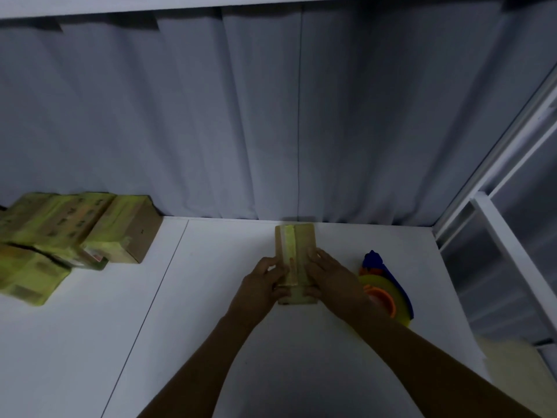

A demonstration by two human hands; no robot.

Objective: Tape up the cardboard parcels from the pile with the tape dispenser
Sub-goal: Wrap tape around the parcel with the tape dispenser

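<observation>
In the head view, your left hand [262, 285] and right hand [331, 282] clasped the parcel [297, 239] from either side, fingers curled over its edges, on the tabletop [211, 327]. The tape dispenser [388, 285] lay just beside your right hand. The pile [69, 227] sat far left.

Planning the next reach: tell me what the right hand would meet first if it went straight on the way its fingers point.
The parcel: the right hand points forward and slightly left and already touches its right edge. Beyond it, probably the curtain; depth is unclear.
</observation>
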